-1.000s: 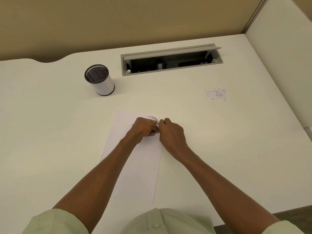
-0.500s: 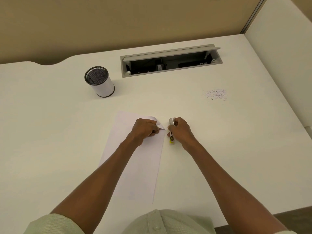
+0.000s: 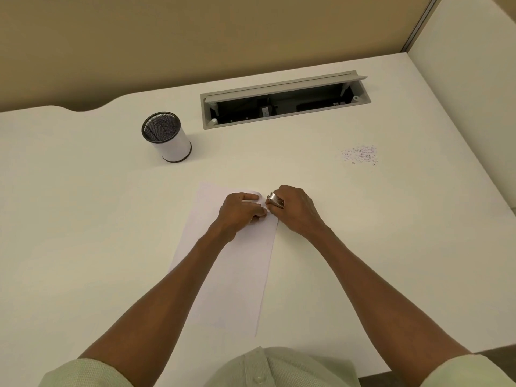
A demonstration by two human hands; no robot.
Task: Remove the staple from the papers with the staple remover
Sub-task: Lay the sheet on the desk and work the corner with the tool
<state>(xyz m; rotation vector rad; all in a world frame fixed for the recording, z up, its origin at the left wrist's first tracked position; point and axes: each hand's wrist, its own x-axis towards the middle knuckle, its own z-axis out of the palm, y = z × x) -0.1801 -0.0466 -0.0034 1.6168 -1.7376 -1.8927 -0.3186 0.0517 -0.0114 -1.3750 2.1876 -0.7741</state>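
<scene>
Papers (image 3: 237,261) lie mid-desk; our left hand (image 3: 240,212) pinches their one-o'clock corner. Our right hand (image 3: 293,209), gripping the staple remover (image 3: 275,201), meets that corner. We cannot see the staple; removal looks unfinished.

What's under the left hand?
The left hand presses on the papers, near their far right corner. The staple itself is hidden by the fingers.
</scene>
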